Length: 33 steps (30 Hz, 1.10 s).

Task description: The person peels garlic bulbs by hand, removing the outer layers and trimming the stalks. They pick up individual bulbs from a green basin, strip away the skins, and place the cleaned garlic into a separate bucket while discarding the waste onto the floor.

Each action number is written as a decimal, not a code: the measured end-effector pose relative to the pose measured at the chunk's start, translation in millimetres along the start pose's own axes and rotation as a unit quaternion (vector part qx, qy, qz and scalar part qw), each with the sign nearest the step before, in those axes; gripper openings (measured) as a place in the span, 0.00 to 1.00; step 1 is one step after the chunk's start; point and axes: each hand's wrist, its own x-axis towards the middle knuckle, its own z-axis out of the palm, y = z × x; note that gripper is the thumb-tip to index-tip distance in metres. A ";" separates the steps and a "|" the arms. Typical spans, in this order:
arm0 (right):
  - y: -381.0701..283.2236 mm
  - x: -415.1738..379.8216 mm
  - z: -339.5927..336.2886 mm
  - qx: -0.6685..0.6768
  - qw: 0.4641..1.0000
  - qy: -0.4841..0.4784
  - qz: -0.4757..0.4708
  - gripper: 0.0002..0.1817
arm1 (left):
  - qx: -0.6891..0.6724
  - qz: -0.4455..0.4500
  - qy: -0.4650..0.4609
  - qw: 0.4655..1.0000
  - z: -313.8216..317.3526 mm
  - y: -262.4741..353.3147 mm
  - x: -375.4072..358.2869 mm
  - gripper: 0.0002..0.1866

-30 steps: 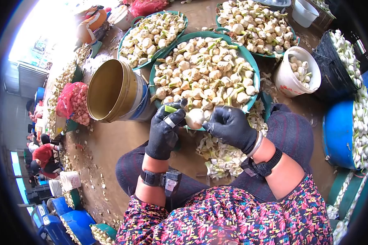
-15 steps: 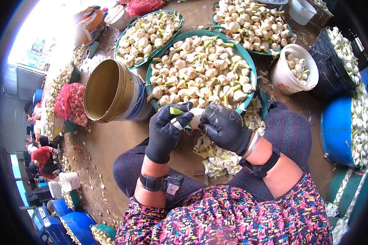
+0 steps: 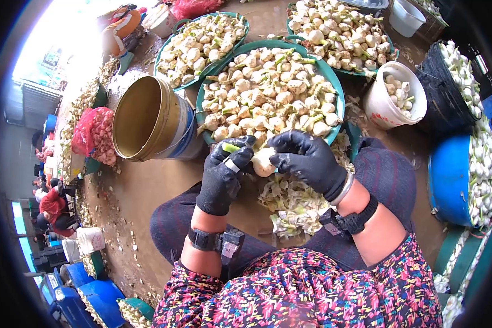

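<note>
A pale garlic bulb [image 3: 263,162] is held between my hands in front of the large green tub. My left hand [image 3: 220,177], in a black glove with a white band around a finger, is closed around the bulb's stem, and a green stem end [image 3: 230,147] sticks out of the fist. On the bulb's other side, my right hand [image 3: 310,164], also gloved in black, pinches at the bulb with thumb and fingers. Loose peeled skins [image 3: 292,205] lie in a pile below, between my knees. Behind my hands the green tub [image 3: 340,101] is heaped with garlic bulbs.
An open paint bucket [image 3: 164,143] stands tilted at left, and a white bucket [image 3: 374,106] with some bulbs at right. More tubs of bulbs sit behind. A blue barrel [image 3: 448,177] and a black bucket [image 3: 440,93] hold garlic. People sit far left, near a red net sack [image 3: 95,134].
My right hand has opened from a fist into a looser pinch and shifted slightly right. The bulb has tilted downward, showing more of its round body. My left hand stays on the stem.
</note>
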 end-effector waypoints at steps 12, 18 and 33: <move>0.2 0.4 -8.3 -0.298 0.945 -0.120 -0.064 0.07 | 0.166 0.045 -0.050 0.984 1.8 11.3 3.2 0.09; 21.6 -9.4 0.4 -0.507 0.805 -0.305 -0.041 0.12 | 0.065 0.011 0.028 0.997 -11.2 12.7 12.3 0.12; 7.0 4.2 -5.1 0.002 0.998 0.014 -0.054 0.11 | -0.026 -0.108 0.015 0.994 -3.3 -2.9 8.7 0.15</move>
